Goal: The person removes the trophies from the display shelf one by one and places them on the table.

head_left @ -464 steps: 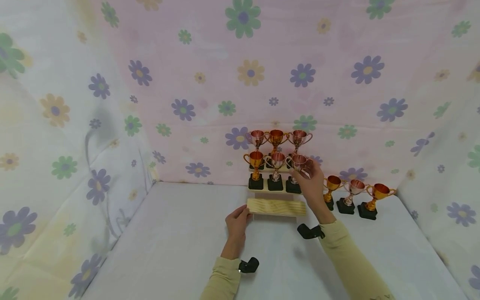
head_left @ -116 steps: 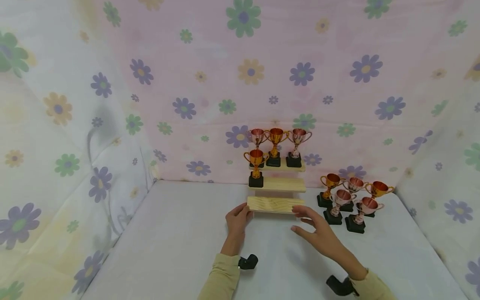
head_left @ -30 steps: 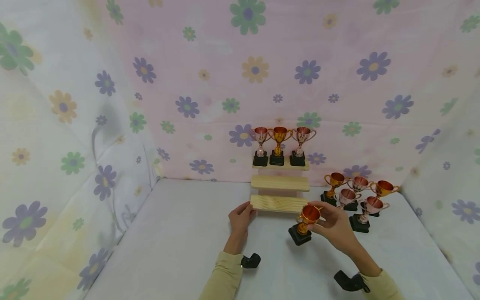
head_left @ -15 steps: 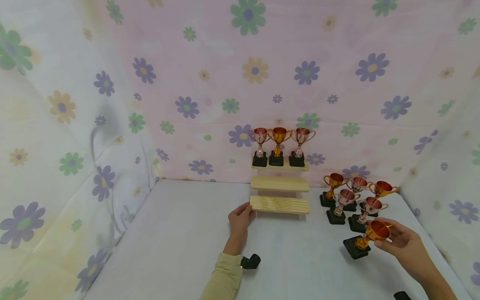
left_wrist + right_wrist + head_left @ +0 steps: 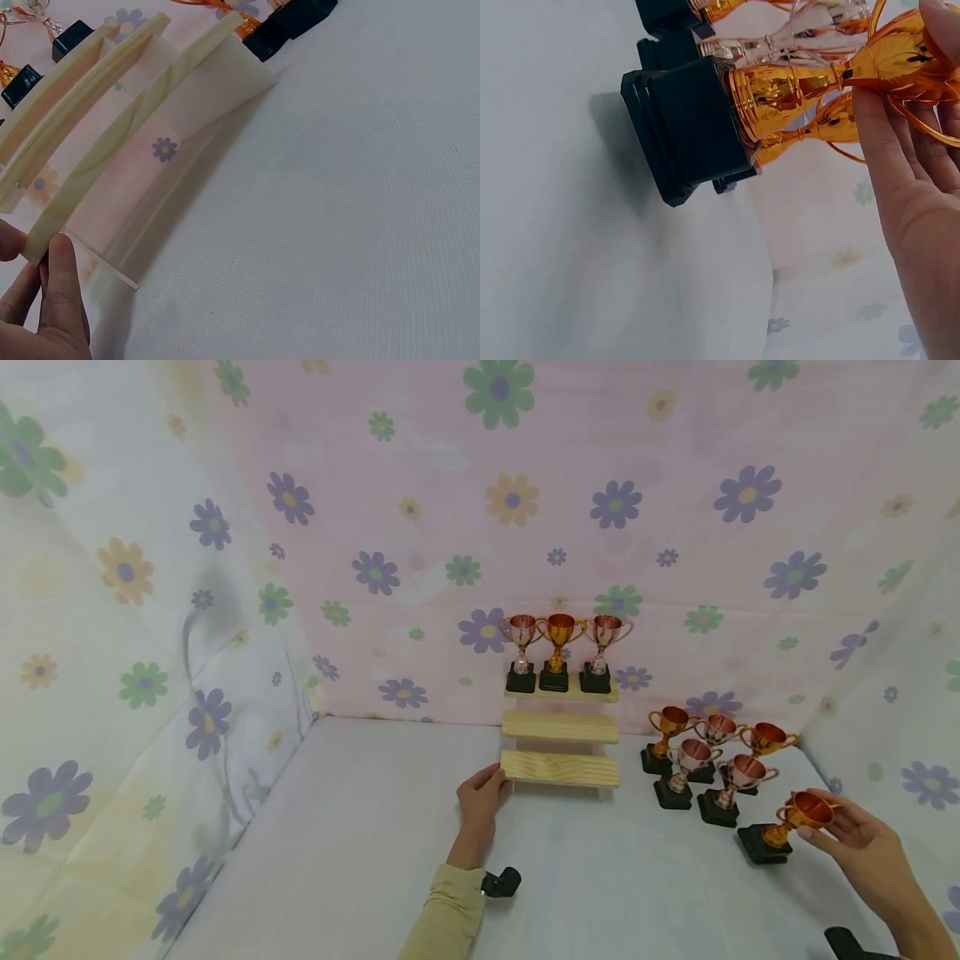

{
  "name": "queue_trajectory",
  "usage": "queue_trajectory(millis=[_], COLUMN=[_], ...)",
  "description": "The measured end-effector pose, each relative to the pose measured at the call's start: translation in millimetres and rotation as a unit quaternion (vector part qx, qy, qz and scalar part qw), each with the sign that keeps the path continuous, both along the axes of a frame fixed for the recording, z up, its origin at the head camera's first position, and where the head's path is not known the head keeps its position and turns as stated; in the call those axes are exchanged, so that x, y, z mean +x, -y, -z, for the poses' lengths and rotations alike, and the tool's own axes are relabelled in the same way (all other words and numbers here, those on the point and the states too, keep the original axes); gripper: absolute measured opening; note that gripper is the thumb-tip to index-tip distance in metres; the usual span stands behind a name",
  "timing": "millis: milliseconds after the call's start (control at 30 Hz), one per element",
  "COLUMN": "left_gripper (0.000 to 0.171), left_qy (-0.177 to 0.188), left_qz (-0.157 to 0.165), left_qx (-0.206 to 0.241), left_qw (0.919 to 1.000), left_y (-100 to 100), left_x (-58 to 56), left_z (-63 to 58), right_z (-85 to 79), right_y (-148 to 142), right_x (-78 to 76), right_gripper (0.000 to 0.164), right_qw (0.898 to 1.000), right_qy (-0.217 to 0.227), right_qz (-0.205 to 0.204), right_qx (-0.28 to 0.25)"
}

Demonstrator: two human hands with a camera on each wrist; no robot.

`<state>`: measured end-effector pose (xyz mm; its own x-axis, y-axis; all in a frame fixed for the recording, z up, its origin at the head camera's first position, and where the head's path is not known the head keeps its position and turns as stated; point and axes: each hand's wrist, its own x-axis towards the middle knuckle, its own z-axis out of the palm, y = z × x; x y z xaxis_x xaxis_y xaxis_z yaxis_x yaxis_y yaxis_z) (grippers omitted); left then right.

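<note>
My left hand [image 5: 480,802] pinches the left end of the lowest board of a three-tier wooden display stand [image 5: 561,768]; in the left wrist view, thumb and fingers [image 5: 64,285] lie on either side of that board. At the right of the table, my right hand [image 5: 862,852] holds a gold trophy cup [image 5: 806,812] by its bowl. Its black base [image 5: 694,124] is slightly tilted close to the tabletop; whether it touches cannot be told. Just beyond stand several more trophies, among them a silvery-pink one [image 5: 746,772] and a gold one [image 5: 670,722].
Three trophies stand in a row on the stand's top board, the middle one gold [image 5: 558,639]. The middle board [image 5: 561,727] and lowest board carry nothing. White cloth [image 5: 360,827] covers the table; flowered fabric [image 5: 405,610] hangs behind and at both sides.
Three trophies have left the middle board over the earlier frames. My right hand has carried the last, a gold one, rightward and lowered it beside the group. The left hand keeps its place.
</note>
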<state>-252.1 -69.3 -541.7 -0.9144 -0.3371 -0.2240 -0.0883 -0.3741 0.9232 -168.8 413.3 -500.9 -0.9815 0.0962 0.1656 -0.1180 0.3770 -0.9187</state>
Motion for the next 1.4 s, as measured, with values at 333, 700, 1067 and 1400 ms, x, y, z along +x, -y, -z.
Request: queue_trajectory(millis=[333, 700, 1067, 1400], left_gripper=[0.027, 0.027, 0.026, 0.026], left_qy=[0.007, 0.013, 0.005, 0.011], left_qz=[-0.007, -0.005, -0.006, 0.002], left_qx=[-0.01, -0.014, 0.004, 0.002], left_qw=[0.9999, 0.9998, 1.0, 0.9999], left_y=[-2, 0, 1, -2], left_x=[-1.4, -0.8, -4.2, -0.9], left_z=[2.6, 2.6, 6.2, 6.1], right_z=[-4.9, 2.4, 17.0, 16.0], right_y=[-7, -13, -5, 4], right_x=[-25.5, -41.7, -38.9, -13.8], right_gripper=[0.083, 0.06, 0.042, 0.079], right_qw=[0.99, 0.997, 0.988, 0.984], right_qy=[0.071, 0.052, 0.01, 0.11], right_qz=[0.064, 0.053, 0.063, 0.138], right_qx=[0.1, 0.021, -0.144, -0.013])
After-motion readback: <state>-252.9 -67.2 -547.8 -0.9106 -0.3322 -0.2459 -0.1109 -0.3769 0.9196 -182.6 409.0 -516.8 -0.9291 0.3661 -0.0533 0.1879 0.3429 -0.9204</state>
